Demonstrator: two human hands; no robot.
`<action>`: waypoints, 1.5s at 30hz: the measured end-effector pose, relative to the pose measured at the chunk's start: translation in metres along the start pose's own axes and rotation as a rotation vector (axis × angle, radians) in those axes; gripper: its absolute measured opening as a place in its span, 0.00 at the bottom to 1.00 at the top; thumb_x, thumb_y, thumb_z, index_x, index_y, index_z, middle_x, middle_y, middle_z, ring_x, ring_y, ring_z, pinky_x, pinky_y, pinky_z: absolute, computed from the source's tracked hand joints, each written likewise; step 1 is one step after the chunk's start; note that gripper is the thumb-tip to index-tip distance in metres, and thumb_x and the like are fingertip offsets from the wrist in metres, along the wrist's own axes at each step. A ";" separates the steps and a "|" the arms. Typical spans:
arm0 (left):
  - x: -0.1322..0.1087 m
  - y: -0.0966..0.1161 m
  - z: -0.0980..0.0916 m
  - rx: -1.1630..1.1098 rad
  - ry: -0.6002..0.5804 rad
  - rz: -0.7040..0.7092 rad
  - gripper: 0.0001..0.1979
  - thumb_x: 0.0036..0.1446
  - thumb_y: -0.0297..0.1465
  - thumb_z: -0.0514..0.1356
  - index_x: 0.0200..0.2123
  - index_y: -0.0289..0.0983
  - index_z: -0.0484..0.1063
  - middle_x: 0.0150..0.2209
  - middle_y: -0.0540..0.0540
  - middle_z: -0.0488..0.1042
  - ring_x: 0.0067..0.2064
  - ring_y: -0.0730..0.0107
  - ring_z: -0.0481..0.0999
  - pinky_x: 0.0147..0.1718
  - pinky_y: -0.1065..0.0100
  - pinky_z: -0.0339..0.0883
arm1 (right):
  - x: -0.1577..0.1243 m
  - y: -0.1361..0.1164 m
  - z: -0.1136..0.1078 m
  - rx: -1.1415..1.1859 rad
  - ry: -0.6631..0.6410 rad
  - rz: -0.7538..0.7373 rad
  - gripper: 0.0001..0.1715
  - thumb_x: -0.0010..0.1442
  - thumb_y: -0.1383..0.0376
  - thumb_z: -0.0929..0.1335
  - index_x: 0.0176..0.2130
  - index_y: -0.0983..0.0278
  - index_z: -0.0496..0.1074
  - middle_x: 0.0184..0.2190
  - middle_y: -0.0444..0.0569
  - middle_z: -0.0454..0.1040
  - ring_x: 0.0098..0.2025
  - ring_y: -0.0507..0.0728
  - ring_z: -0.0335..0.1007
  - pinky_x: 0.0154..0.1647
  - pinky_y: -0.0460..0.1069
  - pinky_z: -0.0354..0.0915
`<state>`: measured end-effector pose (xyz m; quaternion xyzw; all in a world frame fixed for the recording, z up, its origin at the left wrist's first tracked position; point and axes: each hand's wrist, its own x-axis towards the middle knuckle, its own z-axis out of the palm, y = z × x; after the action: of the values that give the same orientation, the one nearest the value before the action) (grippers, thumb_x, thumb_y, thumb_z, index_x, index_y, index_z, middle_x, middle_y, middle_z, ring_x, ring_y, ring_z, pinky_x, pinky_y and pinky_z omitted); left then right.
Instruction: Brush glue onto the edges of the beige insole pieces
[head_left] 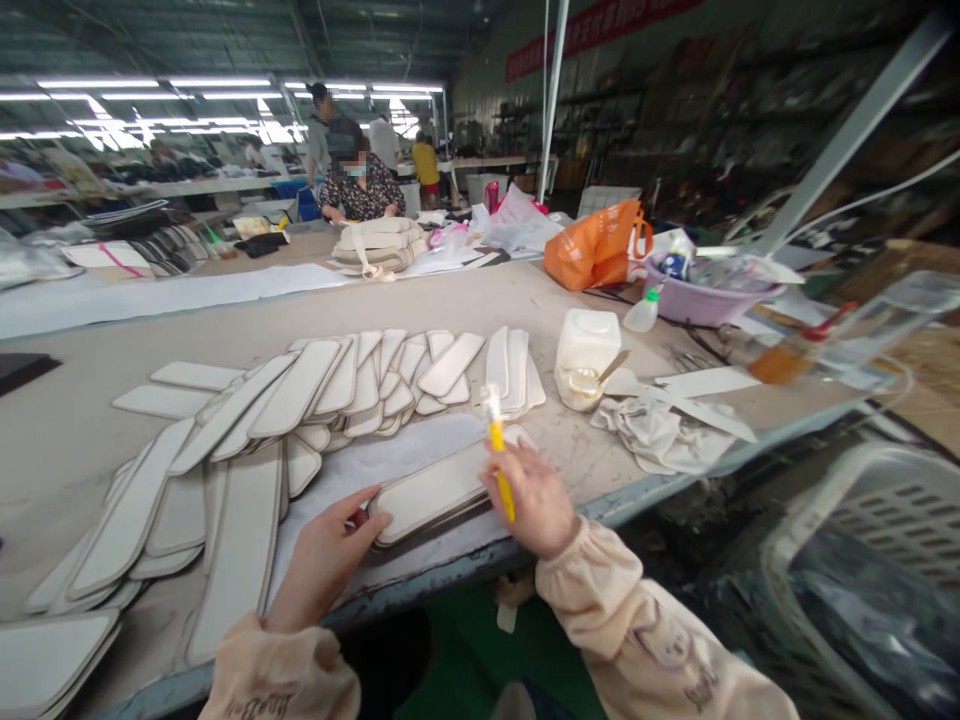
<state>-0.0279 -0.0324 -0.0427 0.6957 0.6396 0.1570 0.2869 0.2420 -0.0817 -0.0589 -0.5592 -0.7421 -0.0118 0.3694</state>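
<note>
My right hand [529,503] is closed around a yellow-handled brush [496,440] that points up, its pale tip above the table. My left hand [330,555] pinches the near end of a small stack of long cream padded strips [435,487], which lies on a white cloth [397,462] at the table's front edge. Both sleeves are pale peach. The brush hovers over the far end of that stack.
Several cream strips [300,400] fan out across the table behind and to the left. A white glue tub with a stick [585,360], crumpled rags [660,435], a lilac basin [697,300] and an orange bag [596,250] stand to the right. A white basket [870,560] sits beyond the edge. Other people work at the back.
</note>
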 end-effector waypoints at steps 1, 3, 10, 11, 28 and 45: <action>0.000 -0.001 0.000 0.000 -0.004 0.001 0.32 0.48 0.51 0.57 0.50 0.36 0.75 0.26 0.51 0.72 0.26 0.67 0.72 0.29 0.68 0.62 | -0.001 -0.006 0.005 0.039 -0.057 -0.046 0.04 0.64 0.66 0.63 0.40 0.60 0.67 0.45 0.51 0.76 0.54 0.57 0.68 0.61 0.57 0.58; 0.001 -0.002 0.000 0.004 -0.017 0.005 0.32 0.49 0.51 0.57 0.50 0.36 0.74 0.26 0.51 0.72 0.26 0.67 0.72 0.29 0.68 0.63 | -0.005 -0.012 0.016 0.077 -0.145 -0.099 0.03 0.64 0.64 0.64 0.39 0.60 0.66 0.45 0.50 0.76 0.57 0.56 0.66 0.61 0.57 0.57; 0.000 0.002 0.000 0.026 -0.031 0.015 0.31 0.50 0.50 0.55 0.51 0.35 0.73 0.27 0.51 0.71 0.26 0.67 0.71 0.30 0.67 0.62 | -0.012 0.027 0.011 -0.067 -0.055 0.085 0.09 0.63 0.60 0.66 0.43 0.60 0.65 0.46 0.53 0.76 0.51 0.59 0.72 0.60 0.59 0.60; 0.000 0.002 0.000 0.023 -0.035 0.013 0.31 0.50 0.50 0.55 0.51 0.35 0.73 0.27 0.51 0.71 0.26 0.67 0.71 0.30 0.67 0.62 | -0.013 0.035 0.007 -0.096 -0.023 0.128 0.09 0.63 0.60 0.65 0.43 0.60 0.65 0.46 0.53 0.76 0.49 0.59 0.73 0.59 0.58 0.61; -0.005 0.012 0.000 -0.175 0.087 0.021 0.18 0.44 0.34 0.63 0.41 0.36 0.75 0.36 0.48 0.71 0.28 0.73 0.68 0.32 0.68 0.63 | -0.006 0.045 0.005 0.012 0.306 0.507 0.16 0.55 0.57 0.70 0.41 0.60 0.67 0.37 0.47 0.76 0.32 0.58 0.74 0.35 0.51 0.67; -0.027 0.052 0.006 -1.240 -0.313 -0.257 0.22 0.56 0.34 0.63 0.52 0.30 0.68 0.46 0.33 0.77 0.42 0.55 0.80 0.34 0.64 0.77 | 0.034 0.014 -0.040 0.909 0.689 0.504 0.26 0.44 0.62 0.77 0.36 0.59 0.60 0.31 0.42 0.71 0.33 0.52 0.71 0.35 0.48 0.68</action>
<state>0.0137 -0.0615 -0.0126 0.3337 0.4592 0.3580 0.7414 0.2718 -0.0656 -0.0159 -0.4679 -0.3562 0.2131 0.7802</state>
